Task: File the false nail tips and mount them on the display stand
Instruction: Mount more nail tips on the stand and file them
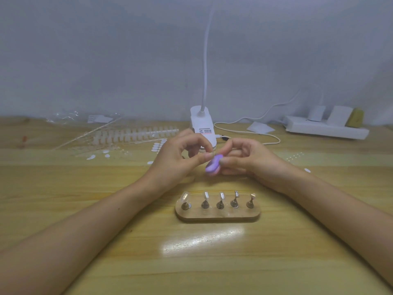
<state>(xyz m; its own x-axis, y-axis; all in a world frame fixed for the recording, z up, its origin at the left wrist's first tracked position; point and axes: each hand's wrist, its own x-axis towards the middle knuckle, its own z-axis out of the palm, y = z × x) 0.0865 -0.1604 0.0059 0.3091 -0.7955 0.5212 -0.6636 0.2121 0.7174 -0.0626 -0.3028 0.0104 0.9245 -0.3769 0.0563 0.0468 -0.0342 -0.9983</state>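
Head view, one moment. Both hands are raised just above the middle of the surface, close together, forearms coming in from the near corners.

Left hand (180, 155): thumb and forefinger pressed together on a small pale nail tip (209, 155); the other fingers are curled. The piece is too small for us to make out its shape.

Right hand (244, 160): thumb and fingers grip a small purple file (212, 166), an oval block with a pinkish lower layer. We note the file touching, or nearly touching, the left fingertips; we cannot tell which.

Display stand (218, 217): an oblong wooden base with five metal pegs in a row, lying nearer the front edge than the hands. The leftmost peg carries a mounted tip (184, 198), which is clear. The other four pegs show small pale tops.

Toward the back edge, left of centre, we see a strip of tips (136, 134) and loose white stickers (156, 146). A white clip lamp (203, 124) stands at mid back edge. A power strip (325, 129) lies near the back right corner.
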